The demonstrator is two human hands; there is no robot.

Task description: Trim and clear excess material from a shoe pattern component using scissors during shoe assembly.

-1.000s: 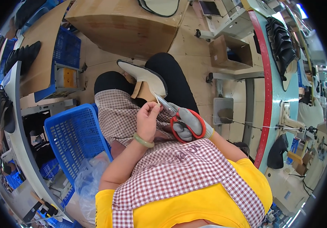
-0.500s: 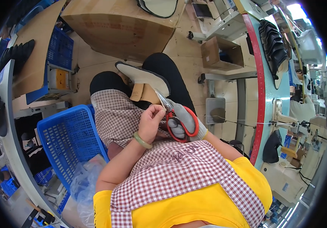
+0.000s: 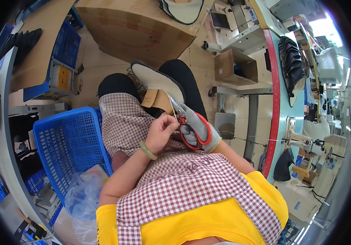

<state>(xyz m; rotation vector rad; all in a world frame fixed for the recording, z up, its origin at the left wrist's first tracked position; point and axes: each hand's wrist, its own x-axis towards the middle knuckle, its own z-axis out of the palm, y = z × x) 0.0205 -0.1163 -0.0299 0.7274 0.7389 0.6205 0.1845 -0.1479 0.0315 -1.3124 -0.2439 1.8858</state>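
Observation:
A cream, dark-edged shoe upper (image 3: 155,79) lies across my lap, with a tan lining piece (image 3: 162,100) at its near end. My right hand (image 3: 191,117), in a grey glove, is closed round red-handled scissors (image 3: 180,109). Their metal blades point up and left, alongside the upper's near edge. My bare left hand (image 3: 160,134) pinches a thin pale strip (image 3: 174,112) close to the blades; whether it is thread or trimmed edge I cannot tell. A pale green bangle circles that wrist.
A blue plastic basket (image 3: 71,151) stands at my left, with clear plastic bags (image 3: 85,196) near it. Ahead is a large cardboard box (image 3: 136,32) with more cream pieces on top. At right, a red-edged bench (image 3: 274,102) bears stacked black pieces (image 3: 292,61).
The view has shifted a little. Both hands stay at the upper's near edge, and the thin strip between my left fingers and the blades now shows more plainly.

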